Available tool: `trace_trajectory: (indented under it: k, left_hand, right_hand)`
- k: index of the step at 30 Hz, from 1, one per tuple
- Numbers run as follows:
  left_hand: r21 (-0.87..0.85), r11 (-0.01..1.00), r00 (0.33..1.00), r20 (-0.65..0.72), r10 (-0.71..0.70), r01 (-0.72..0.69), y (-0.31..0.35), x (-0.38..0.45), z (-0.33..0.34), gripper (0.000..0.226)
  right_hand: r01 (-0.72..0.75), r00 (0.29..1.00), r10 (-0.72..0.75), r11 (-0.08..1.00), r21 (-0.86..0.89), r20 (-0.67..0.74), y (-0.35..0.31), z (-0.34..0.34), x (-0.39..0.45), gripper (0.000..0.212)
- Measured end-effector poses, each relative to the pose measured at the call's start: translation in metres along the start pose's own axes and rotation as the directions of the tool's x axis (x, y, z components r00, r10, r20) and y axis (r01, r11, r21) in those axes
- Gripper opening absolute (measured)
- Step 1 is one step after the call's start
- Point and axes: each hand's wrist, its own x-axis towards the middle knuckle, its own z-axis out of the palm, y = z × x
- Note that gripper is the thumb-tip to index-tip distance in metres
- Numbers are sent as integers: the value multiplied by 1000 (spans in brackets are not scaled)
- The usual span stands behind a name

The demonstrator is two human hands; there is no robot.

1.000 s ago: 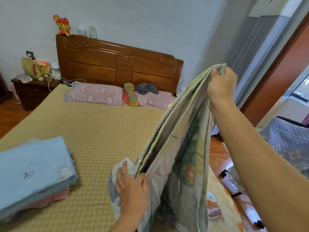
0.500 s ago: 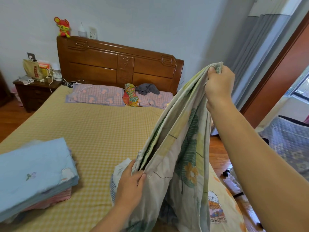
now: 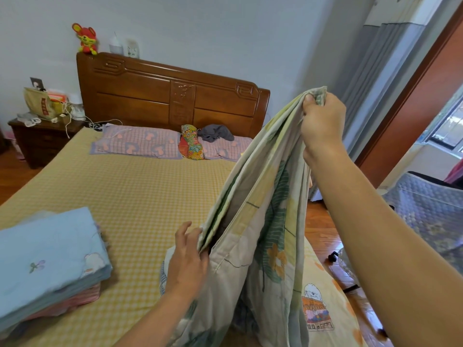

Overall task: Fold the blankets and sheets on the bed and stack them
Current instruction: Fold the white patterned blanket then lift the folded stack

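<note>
Right hand (image 3: 322, 121) is raised at the bed's right edge, fingers curled tight round the gathered top corner of the leaf-print quilt (image 3: 265, 221); this grip matches the earlier frames. The quilt hangs from it in long folds, its lower part resting on the yellow checked bed (image 3: 140, 196). Left hand (image 3: 186, 261) is low, at the quilt's layered edges. A second ago it lay flatter on the cloth; now its fingers are loosely spread, tips touching the edges and parting the layers, not clamped. The folded stack (image 3: 47, 261), light blue sheet on top, stays at the bed's near left, well apart from the quilt.
</note>
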Motion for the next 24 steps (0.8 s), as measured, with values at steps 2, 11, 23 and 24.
trace_trajectory:
  k: [2, 11, 23, 24]
  left_hand:
    - [77, 991, 993, 43, 108, -111, 4, 9, -5, 72]
    - [103, 994, 999, -20, 47, -45, 0, 8, 1, 17]
    - [41, 994, 972, 217, 94, -105, 11, -12, -35, 27]
    - [64, 993, 965, 251, 82, -101, 9, -8, -34, 26]
  right_hand:
    - [2, 1000, -2, 1000, 6, 10, -1, 2, -1, 26]
    - [15, 1000, -16, 1000, 13, 17, -4, 0, -4, 22]
    - [-11, 1000, 11, 1000, -6, -3, -4, 0, -4, 19]
    - [-9, 1000, 9, 1000, 1, 1, -5, 1, -4, 19]
